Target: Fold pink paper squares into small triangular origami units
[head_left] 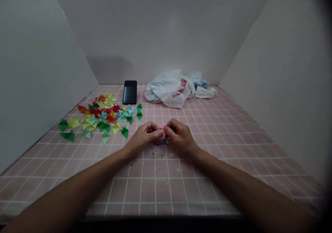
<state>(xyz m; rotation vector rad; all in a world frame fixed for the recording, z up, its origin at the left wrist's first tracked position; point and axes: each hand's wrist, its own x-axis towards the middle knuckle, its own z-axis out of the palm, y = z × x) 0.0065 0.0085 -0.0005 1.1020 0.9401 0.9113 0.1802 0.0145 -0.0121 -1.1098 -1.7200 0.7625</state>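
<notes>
Between my hands is a small piece of pink paper (pixel 162 126), mostly covered by my fingers. My left hand (pixel 147 135) pinches its left side, and my right hand (pixel 180 134) pinches its right side, the fingertips almost meeting. How the paper is folded cannot be made out. Just below the hands, a flat multicoloured stack (pixel 165 141) shows blue, green and yellow edges, partly hidden. To the left lies a loose spread of folded paper pieces (pixel 103 126) in green, yellow, red, orange and pale blue, with pointed tips.
A pink table cover with a white grid (pixel 160 191) lies under everything. Toward the back are a black phone (pixel 130 92), a white plastic bag (pixel 169 87) with red print, and a smaller crumpled bag (pixel 204 92). Tiny scraps (pixel 171 155) lie before the hands. Pale walls enclose three sides.
</notes>
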